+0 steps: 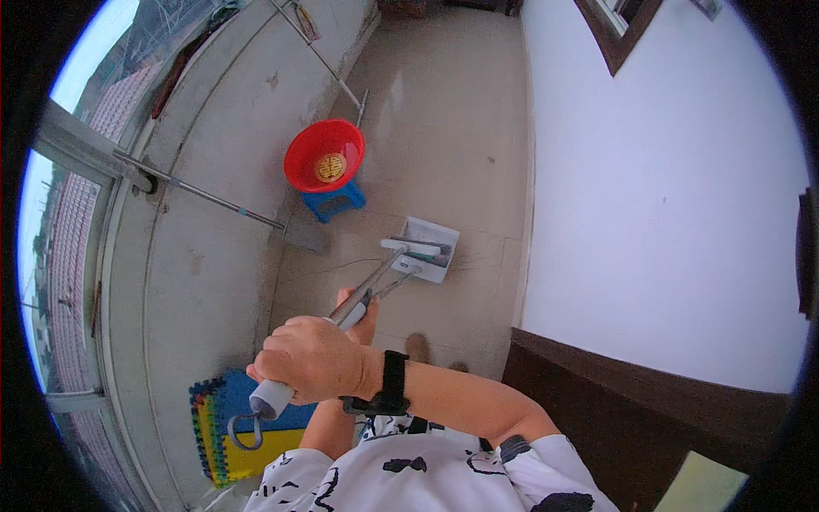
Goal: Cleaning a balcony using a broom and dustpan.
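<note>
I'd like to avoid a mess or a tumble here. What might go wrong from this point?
The red basin sits on a small blue stool near the dustpan; a wide swing of the broom might knock it.

The right hand grips the broom near its hooked end, far from its head, so aim at the dustpan may be loose.

The pole leaning by the window could slide if bumped.

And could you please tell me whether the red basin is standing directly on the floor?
No, the red basin is sitting on top of a blue stool.
</note>
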Available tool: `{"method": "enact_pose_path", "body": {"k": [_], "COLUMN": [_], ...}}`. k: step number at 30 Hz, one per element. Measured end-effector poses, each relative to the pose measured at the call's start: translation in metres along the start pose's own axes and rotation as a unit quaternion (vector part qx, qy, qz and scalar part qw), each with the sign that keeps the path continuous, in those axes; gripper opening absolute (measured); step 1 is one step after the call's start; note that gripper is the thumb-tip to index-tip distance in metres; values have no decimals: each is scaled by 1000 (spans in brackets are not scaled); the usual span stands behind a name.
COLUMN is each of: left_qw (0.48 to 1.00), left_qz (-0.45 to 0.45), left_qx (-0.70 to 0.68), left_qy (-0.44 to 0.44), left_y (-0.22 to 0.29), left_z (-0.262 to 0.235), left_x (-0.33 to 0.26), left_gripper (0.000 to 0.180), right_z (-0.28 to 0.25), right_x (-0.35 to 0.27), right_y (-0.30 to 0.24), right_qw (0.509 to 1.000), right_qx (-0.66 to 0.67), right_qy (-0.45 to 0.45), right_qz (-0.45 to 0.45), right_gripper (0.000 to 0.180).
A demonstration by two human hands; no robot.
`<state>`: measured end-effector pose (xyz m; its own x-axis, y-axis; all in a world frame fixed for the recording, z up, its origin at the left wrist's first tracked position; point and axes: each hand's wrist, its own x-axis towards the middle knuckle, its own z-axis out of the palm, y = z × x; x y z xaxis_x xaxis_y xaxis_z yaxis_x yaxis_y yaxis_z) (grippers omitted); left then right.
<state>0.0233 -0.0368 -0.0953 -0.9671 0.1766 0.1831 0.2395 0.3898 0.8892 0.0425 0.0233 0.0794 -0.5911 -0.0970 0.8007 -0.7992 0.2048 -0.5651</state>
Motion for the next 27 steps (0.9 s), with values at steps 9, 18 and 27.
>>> {"method": "enact_pose_path", "body": {"k": [9, 18, 27], "left_qw": [998, 994, 997], "left_qz": [-62, 31, -73], "left_qx": [-24, 109, -10], "left_qy": [-21, 4, -23], "left_y": [-36, -34, -35], "left_z": [3, 8, 22], "left_x": [-11, -15, 25], "left_gripper": [25, 15, 26], "right_z": [18, 18, -7], "right_x": [-25, -37, -41], "right_y": [15, 13, 44], "right_qw": [999, 999, 995], "right_qx": [-42, 22, -62], "right_qy": [22, -11, -38], "right_qz": [0, -37, -67], "right_gripper": [22, 20, 16]}}
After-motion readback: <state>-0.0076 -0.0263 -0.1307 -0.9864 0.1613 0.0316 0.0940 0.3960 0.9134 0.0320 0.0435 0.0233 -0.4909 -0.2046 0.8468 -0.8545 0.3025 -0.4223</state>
